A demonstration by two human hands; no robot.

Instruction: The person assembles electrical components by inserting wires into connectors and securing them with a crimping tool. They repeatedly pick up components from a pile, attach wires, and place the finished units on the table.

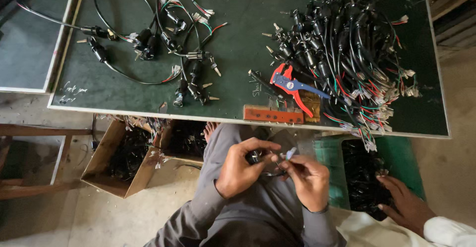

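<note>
Holding: left hand (241,168) closed on black switch (256,155) over the lap.
Right hand (308,177): pinches its wire end (289,153) (white plug).
Axis: left–right between hands; surface (238,53) lies ahead.

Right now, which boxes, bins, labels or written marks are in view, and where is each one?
Cardboard box: on the floor under the table's left part, brown, open, holding black parts.
Green bin: right of the person's knees, rectangular, holding black parts.
Chalk marks: white scribbles on the table's near-left corner.
No screens.
</note>
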